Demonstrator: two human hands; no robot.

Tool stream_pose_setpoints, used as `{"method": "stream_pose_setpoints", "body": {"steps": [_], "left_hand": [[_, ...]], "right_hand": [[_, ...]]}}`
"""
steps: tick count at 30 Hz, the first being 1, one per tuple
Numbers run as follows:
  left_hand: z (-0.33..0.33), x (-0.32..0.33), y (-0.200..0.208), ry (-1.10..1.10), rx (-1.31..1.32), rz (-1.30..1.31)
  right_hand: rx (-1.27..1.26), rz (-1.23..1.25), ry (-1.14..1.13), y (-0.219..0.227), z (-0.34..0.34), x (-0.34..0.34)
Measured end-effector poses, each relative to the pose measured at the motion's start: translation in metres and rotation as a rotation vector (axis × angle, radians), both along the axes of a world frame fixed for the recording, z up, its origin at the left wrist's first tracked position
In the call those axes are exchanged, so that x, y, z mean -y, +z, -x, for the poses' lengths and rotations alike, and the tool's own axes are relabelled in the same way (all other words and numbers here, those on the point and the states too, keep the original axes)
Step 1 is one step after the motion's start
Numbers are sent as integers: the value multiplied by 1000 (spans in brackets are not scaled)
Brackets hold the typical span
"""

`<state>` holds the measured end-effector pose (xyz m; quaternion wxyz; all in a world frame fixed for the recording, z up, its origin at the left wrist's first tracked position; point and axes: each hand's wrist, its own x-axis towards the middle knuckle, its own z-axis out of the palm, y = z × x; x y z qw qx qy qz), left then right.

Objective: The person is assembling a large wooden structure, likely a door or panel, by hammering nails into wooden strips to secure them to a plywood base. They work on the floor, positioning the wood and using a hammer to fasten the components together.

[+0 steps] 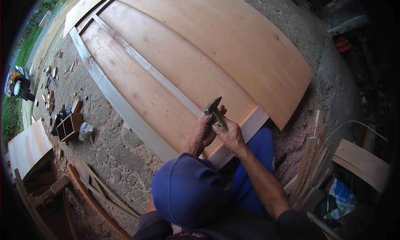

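Observation:
A hammer (213, 106) with a dark metal head and green handle is held in my right hand (231, 136), its head tilted up and to the left. My left hand (201, 129) is cupped palm up just beside it, its fingers curled behind the hammer head. What lies in that palm, if anything, is hidden. Both hands are above the near end of a large wooden panel (166, 69) framed with pale strips. Under them runs the near end strip (239, 133) of the frame, close to my blue-trousered leg (260, 156).
A plywood sheet (250, 48) overlaps the panel's right side. A wooden tool box (70, 127) and scattered offcuts lie on rough ground at left. Timber strips (306, 165) lean at lower right near a blue-and-white bag (341, 198). A blue cap (187, 190) hides much of my left arm.

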<state>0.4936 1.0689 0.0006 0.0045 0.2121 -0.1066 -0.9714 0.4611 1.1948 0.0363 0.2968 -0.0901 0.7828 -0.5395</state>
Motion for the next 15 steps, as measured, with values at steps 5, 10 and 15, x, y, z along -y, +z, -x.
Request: {"method": "stream_pose_setpoints", "body": {"steps": [5, 10, 15], "left_hand": [[-10, 13, -12, 35, -55, -101], [-23, 18, -46, -10, 81, 165], [-23, 33, -37, -317, 186, 706]], "right_hand": [[165, 46, 31, -9, 0, 4], [109, 165, -22, -10, 6, 2], [135, -89, 70, 1, 32, -25]]}}
